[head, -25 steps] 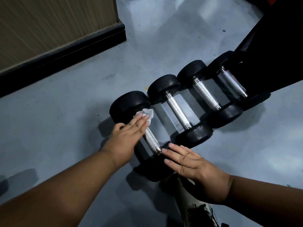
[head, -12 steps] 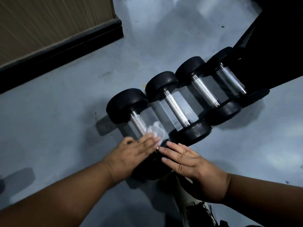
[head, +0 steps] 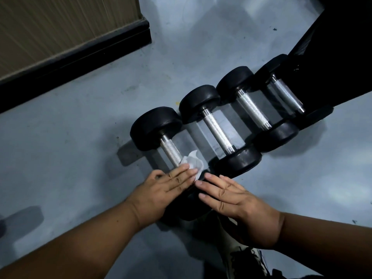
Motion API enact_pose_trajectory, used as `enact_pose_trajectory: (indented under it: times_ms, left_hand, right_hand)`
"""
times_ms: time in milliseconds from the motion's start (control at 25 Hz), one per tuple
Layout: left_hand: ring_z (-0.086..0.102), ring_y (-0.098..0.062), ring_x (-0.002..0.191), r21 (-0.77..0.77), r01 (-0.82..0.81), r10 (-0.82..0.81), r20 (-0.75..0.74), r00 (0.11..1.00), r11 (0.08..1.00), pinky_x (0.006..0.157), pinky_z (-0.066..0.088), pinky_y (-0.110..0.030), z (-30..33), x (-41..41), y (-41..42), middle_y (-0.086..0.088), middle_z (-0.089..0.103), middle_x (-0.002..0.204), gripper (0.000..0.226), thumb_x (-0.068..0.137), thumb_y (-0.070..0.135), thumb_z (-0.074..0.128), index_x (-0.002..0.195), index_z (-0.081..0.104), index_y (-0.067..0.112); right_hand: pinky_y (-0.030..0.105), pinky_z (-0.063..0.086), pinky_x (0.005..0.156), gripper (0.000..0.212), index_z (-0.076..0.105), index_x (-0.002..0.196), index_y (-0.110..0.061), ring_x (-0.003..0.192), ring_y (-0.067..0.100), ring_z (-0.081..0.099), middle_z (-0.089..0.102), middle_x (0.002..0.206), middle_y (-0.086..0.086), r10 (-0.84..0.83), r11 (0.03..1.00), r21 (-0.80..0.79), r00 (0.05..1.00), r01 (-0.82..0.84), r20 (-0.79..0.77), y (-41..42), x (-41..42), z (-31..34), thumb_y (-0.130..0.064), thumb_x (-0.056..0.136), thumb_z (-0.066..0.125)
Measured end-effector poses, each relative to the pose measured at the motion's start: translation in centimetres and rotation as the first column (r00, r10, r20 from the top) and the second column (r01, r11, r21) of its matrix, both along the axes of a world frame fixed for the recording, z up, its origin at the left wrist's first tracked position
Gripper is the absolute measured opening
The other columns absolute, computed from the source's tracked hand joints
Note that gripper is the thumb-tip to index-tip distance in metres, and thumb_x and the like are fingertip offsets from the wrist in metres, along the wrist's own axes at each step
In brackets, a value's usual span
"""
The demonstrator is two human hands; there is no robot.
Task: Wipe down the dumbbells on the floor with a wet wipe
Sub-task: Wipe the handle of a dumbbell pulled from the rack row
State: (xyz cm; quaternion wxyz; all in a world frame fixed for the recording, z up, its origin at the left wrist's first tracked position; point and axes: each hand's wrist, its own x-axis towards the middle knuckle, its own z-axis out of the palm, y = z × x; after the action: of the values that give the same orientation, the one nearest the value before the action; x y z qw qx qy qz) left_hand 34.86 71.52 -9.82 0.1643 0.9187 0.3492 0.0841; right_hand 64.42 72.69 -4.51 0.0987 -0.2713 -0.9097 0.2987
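Several black dumbbells with knurled chrome handles lie side by side on the grey floor. The nearest dumbbell (head: 156, 128) lies closest to me, its near head mostly hidden under my hands. My left hand (head: 165, 188) presses a white wet wipe (head: 192, 163) with straight fingers onto the near end of that handle. My right hand (head: 227, 195) rests flat, fingers straight, on the near head of the same dumbbell. A second dumbbell (head: 216, 125), a third dumbbell (head: 252, 105) and a fourth dumbbell (head: 285, 95) follow to the right.
A wood-panelled wall with a black skirting board (head: 76, 51) runs along the upper left. A large black object (head: 332, 57) overhangs the fourth dumbbell at the upper right. A shoe (head: 247, 258) shows below my right wrist. Bare grey floor (head: 70, 137) lies left of the dumbbells.
My left hand slid the wipe down the nearest dumbbell's handle, from the far head to the near end. My right hand stayed on the near head.
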Motion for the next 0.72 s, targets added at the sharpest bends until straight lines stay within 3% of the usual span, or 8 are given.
enact_pose_trajectory:
  times_ms: [80, 160, 240, 320, 440, 520, 640, 720]
  left_hand:
    - [0.020, -0.015, 0.157, 0.068, 0.015, -0.009, -0.082, 0.997, 0.998, 0.090, 0.033, -0.034, -0.3, -1.4, 2.1, 0.003, 0.017, 0.172, 0.090, 0.076, 0.004, 0.050, 0.161, 0.028, 0.023]
    - [0.023, -0.012, 0.156, 0.009, -0.218, 0.217, -0.098, 0.971, 0.976, 0.088, 0.033, -0.033, 0.0, -2.0, 4.2, 0.005, 0.019, 0.170, 0.101, 0.065, 0.000, 0.052, 0.160, 0.030, 0.024]
    - [0.025, -0.013, 0.155, -0.043, -0.357, 0.354, -0.065, 0.933, 0.933, 0.087, 0.036, -0.035, 0.6, -1.1, 4.0, 0.003, 0.028, 0.168, 0.092, 0.068, 0.005, 0.039, 0.159, 0.032, 0.021]
    - [0.027, -0.017, 0.155, -0.009, -0.207, 0.207, -0.051, 0.977, 0.978, 0.087, 0.040, -0.037, -0.2, 0.2, 1.7, -0.001, 0.034, 0.166, 0.085, 0.073, 0.007, 0.036, 0.157, 0.036, 0.017]
    - [0.025, -0.014, 0.156, 0.006, -0.001, 0.001, -0.020, 1.000, 1.000, 0.090, 0.028, -0.031, -0.2, -0.3, 0.8, 0.005, 0.027, 0.169, 0.081, 0.080, 0.006, 0.047, 0.158, 0.037, 0.022]
    - [0.026, -0.011, 0.155, 0.046, -0.074, 0.077, -0.059, 0.995, 0.996, 0.086, 0.022, -0.029, -0.3, -1.0, 2.5, 0.009, 0.027, 0.168, 0.089, 0.075, 0.003, 0.054, 0.158, 0.035, 0.028]
    - [0.029, -0.009, 0.153, -0.039, -0.365, 0.363, -0.049, 0.930, 0.930, 0.086, 0.021, -0.030, 0.5, -0.3, 3.4, 0.010, 0.033, 0.165, 0.099, 0.064, -0.006, 0.059, 0.155, 0.040, 0.026]
    - [0.031, -0.015, 0.153, -0.009, -0.289, 0.289, -0.035, 0.957, 0.957, 0.085, 0.029, -0.033, 0.1, 0.9, 1.8, 0.003, 0.037, 0.164, 0.090, 0.068, -0.001, 0.056, 0.154, 0.042, 0.021]
  right_hand:
    - [0.063, 0.031, 0.123, 0.055, 0.047, 0.157, -0.012, 0.160, 0.030, 0.022, 0.031, 0.171, 0.004, 0.002, 1.000, -0.006, 1.000, -0.002, 0.006, 0.0, 0.0, -0.1, -0.016, 0.102, 0.052]
    - [0.064, 0.032, 0.122, 0.055, 0.048, 0.156, -0.011, 0.160, 0.031, 0.023, 0.032, 0.171, 0.005, -0.013, 1.000, -0.013, 1.000, 0.013, 0.000, 0.1, 0.1, -0.1, -0.014, 0.101, 0.051]
    - [0.065, 0.033, 0.121, 0.052, 0.049, 0.155, -0.010, 0.160, 0.032, 0.024, 0.033, 0.170, 0.005, -0.019, 1.000, -0.007, 1.000, 0.018, -0.011, 0.2, 0.3, -0.2, -0.015, 0.103, 0.048]
    - [0.063, 0.033, 0.121, 0.049, 0.049, 0.155, -0.011, 0.160, 0.031, 0.024, 0.033, 0.170, 0.005, -0.015, 1.000, 0.002, 1.000, 0.015, -0.009, 0.1, 0.1, -0.2, -0.021, 0.108, 0.042]
    - [0.061, 0.032, 0.122, 0.050, 0.050, 0.155, -0.012, 0.160, 0.029, 0.024, 0.033, 0.170, 0.003, 0.004, 1.000, 0.015, 1.000, -0.004, -0.002, 0.1, -0.1, -0.1, -0.020, 0.105, 0.048]
    - [0.061, 0.032, 0.122, 0.054, 0.050, 0.155, -0.012, 0.160, 0.029, 0.025, 0.034, 0.170, 0.003, 0.004, 1.000, 0.007, 1.000, -0.004, -0.002, 0.1, -0.2, -0.1, -0.017, 0.101, 0.052]
    - [0.061, 0.033, 0.122, 0.055, 0.050, 0.155, -0.013, 0.160, 0.029, 0.024, 0.034, 0.170, 0.002, -0.002, 1.000, 0.007, 1.000, 0.002, -0.008, 0.3, 0.1, 0.0, -0.016, 0.100, 0.052]
    - [0.063, 0.034, 0.121, 0.056, 0.049, 0.156, -0.013, 0.160, 0.029, 0.024, 0.033, 0.171, 0.002, 0.003, 1.000, -0.002, 1.000, -0.003, -0.006, 0.2, 0.1, 0.0, -0.016, 0.100, 0.052]
